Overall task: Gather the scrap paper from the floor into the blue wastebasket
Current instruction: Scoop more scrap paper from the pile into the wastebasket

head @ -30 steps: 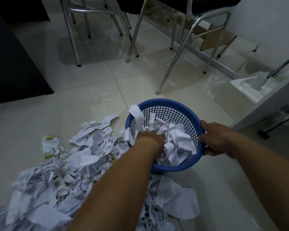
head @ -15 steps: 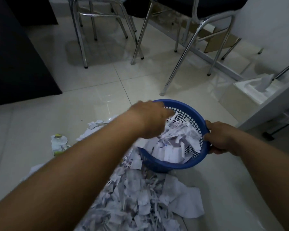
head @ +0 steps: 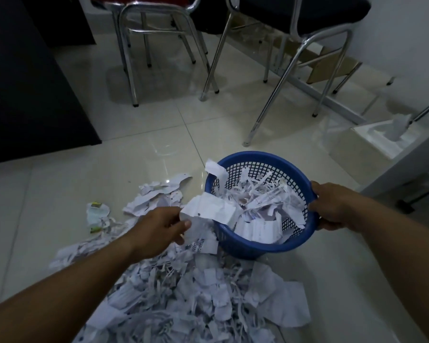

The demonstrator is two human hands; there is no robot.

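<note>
The blue wastebasket (head: 263, 248) stands tilted toward me on the tiled floor, partly filled with torn white paper. My right hand (head: 332, 206) grips its right rim. My left hand (head: 159, 229) is just left of the basket, fingers pinching a white scrap of paper (head: 208, 209) that lies across the near left rim. A large heap of scrap paper (head: 183, 293) covers the floor in front of and left of the basket. One strip (head: 214, 168) hangs over the basket's far left rim.
Chrome-legged chairs (head: 282, 78) stand behind the basket. A dark cabinet (head: 27, 82) fills the left. A white tissue box (head: 382, 134) sits on a low white surface at right. A crumpled wrapper (head: 97, 214) lies apart, left of the heap.
My left hand pulled out of the basket, swung back over its left rim and now holds a scrap at the rim. The right hand stayed on the rim.
</note>
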